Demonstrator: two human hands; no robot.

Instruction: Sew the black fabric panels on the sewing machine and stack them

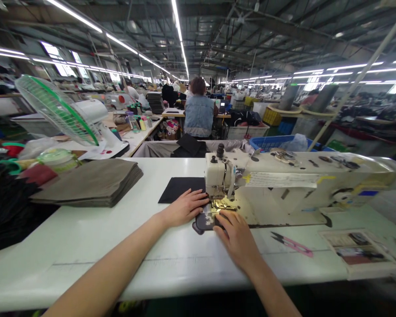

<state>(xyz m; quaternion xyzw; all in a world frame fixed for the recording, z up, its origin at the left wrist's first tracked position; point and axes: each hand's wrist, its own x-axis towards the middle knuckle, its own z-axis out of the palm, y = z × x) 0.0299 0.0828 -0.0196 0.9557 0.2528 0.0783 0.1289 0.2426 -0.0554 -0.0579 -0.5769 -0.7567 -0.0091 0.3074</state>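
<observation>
My left hand [185, 207] lies flat with fingers outstretched, its fingertips on the near right edge of a black fabric piece [178, 189]. That piece rests on the pale table and runs in under the head of a cream sewing machine [273, 176]. Just right of the needle area, my right hand [236, 233] rests on the machine bed, fingers extended and slightly bent beside the brass-coloured plate [223, 205]. Nothing shows in its grasp, though the area beneath the fingers is hidden. Pink-handled thread snips [293, 245] lie on the table to the right.
A stack of grey-brown fabric pieces [89, 182] sits on the left, near a white and green fan [59, 110]. A parts tray [359, 251] is set into the table at right. A person in a denim vest [199, 112] sits ahead, back turned. Behind the machine stands a blue basket [267, 143].
</observation>
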